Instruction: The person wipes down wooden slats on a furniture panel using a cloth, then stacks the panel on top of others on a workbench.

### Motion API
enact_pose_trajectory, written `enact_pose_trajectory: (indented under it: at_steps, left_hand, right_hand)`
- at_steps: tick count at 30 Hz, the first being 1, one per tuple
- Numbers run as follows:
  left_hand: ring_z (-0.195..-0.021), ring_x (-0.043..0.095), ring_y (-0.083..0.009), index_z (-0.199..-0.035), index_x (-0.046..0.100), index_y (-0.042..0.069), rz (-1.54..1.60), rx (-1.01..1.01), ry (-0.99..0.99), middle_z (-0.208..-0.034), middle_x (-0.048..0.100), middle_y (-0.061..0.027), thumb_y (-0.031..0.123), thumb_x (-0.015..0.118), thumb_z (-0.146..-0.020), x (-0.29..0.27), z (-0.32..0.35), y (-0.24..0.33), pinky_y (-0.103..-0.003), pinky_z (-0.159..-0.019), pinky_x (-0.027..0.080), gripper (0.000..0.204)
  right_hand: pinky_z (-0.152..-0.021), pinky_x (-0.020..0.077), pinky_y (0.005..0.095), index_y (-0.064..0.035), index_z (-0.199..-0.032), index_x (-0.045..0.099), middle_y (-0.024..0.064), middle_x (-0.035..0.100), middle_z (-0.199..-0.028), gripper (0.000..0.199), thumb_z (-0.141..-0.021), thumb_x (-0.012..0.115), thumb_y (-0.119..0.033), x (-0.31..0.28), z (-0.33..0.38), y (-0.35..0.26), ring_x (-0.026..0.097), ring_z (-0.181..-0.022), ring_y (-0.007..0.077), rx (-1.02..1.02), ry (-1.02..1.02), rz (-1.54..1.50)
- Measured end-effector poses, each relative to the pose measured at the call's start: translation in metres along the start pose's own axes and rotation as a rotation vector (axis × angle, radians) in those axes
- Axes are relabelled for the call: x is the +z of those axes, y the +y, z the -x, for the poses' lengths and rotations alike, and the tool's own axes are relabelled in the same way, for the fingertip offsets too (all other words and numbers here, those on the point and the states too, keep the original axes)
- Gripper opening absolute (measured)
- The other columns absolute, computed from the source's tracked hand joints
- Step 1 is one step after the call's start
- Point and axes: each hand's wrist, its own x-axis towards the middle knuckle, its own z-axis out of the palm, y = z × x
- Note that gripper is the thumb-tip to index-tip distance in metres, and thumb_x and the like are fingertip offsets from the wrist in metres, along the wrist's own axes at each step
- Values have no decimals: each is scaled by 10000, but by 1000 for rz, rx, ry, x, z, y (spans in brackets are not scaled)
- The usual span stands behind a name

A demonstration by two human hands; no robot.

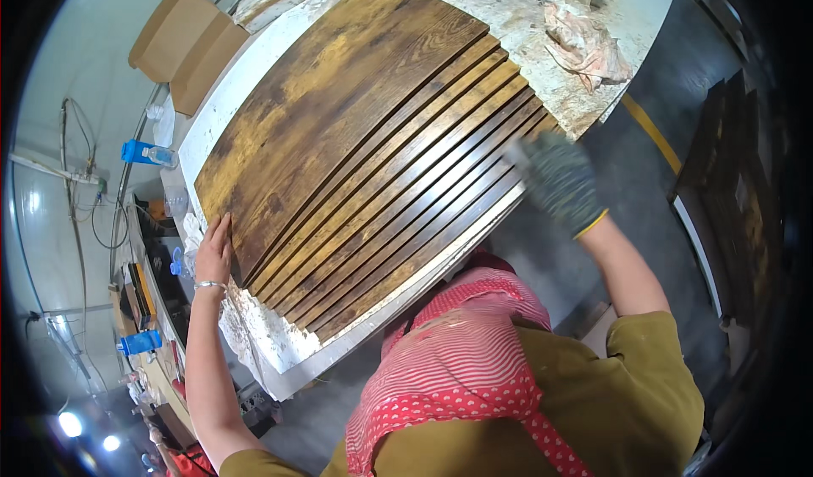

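Observation:
A fanned stack of brown wood-grain boards [339,96] lies across a white worktable, their long edges stepped toward me. My bare left hand [215,246] rests with fingers stretched on the left end of the top board. A bracelet circles that wrist. On my right hand [561,180] is a dark green mottled knit glove; it is at the right end of the lower boards. Motion blurs its fingers, which appear curled around something pale and greyish [518,160] that I cannot make out.
A crumpled stained cloth [586,47] lies on the paint-smeared table's far right. An open cardboard box [186,47] stands at the far left, near a blue-capped bottle [151,153]. More dark boards [718,197] stand on the floor at right. A person in red [188,462] is at lower left.

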Motion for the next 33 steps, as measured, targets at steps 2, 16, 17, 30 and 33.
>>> enact_pose_trajectory:
  at_steps: [2,16,17,30,33]
  left_hand:
    - [-1188,477,-329,-1333,458,195,21,2,17,-1370,435,-122,25,495,-826,1,5,-2,-357,-975,407,536]
    - [-1087,492,-333,-1273,526,188,70,110,140,-1220,513,-133,151,505,-882,4,5,-6,-383,-950,392,393]
    - [-1087,492,-333,-1273,526,188,75,93,144,-1220,513,-133,151,505,-882,5,6,-9,-383,-950,392,393]
    - [-1039,498,-309,-1222,559,210,167,268,400,-1179,533,-110,206,516,-885,33,5,-28,-387,-920,418,340]
    - [-1020,517,-297,-1182,575,196,167,230,436,-1173,544,-101,176,522,-863,36,5,-24,-385,-890,448,324]
  right_hand:
    - [-684,439,415,-70,-1045,606,150,524,-876,306,-794,578,-244,-6,0,43,541,-799,325,92,105,44]
    - [-765,510,371,-114,-1127,606,128,604,-1085,276,-856,578,-159,-25,-10,-158,591,-906,301,-497,-272,-902]
    - [-784,508,364,-102,-1133,598,132,601,-1085,272,-871,564,-168,-17,-10,-173,590,-915,301,-554,-266,-956]
    - [-762,502,273,4,-1191,531,100,602,-1057,403,-906,559,-280,42,-2,-394,601,-906,150,438,-1572,-1966]
    - [-795,496,326,11,-1194,519,121,576,-1141,416,-930,490,-310,27,-24,-455,610,-926,204,15,-1421,-1574]
